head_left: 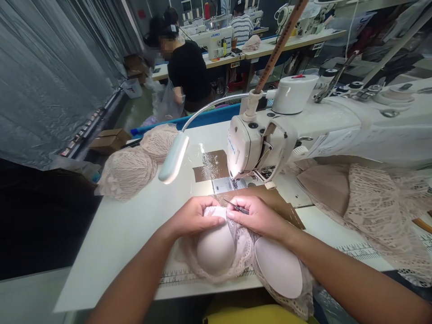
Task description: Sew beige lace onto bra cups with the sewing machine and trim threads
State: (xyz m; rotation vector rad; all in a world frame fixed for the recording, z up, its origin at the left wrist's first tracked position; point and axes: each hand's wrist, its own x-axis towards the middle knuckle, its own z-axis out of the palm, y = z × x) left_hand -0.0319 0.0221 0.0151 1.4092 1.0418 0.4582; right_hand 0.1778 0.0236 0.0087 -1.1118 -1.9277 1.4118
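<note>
A pale pink lace bra (216, 252) lies at the front of the sewing table, its padded cups facing up. My left hand (200, 216) pinches the top edge of the left cup between thumb and fingers. Close beside it, my right hand (253, 215) grips dark, pointed thread snips (238, 207), with the tips toward the left. The thumb and forefinger of that hand also meet the lace edge. The second cup (279, 267) hangs partly over the table's front edge, below my right forearm. Just behind my hands is the needle area of a white sewing machine (243, 144).
Lace cups (130, 171) are piled at the table's left, near a lamp (173, 157) on a bendy neck. More lace pieces (367, 202) lie at right under the machine arm. A printed ruler (178, 277) runs along the front edge. A person in black (187, 67) sits beyond.
</note>
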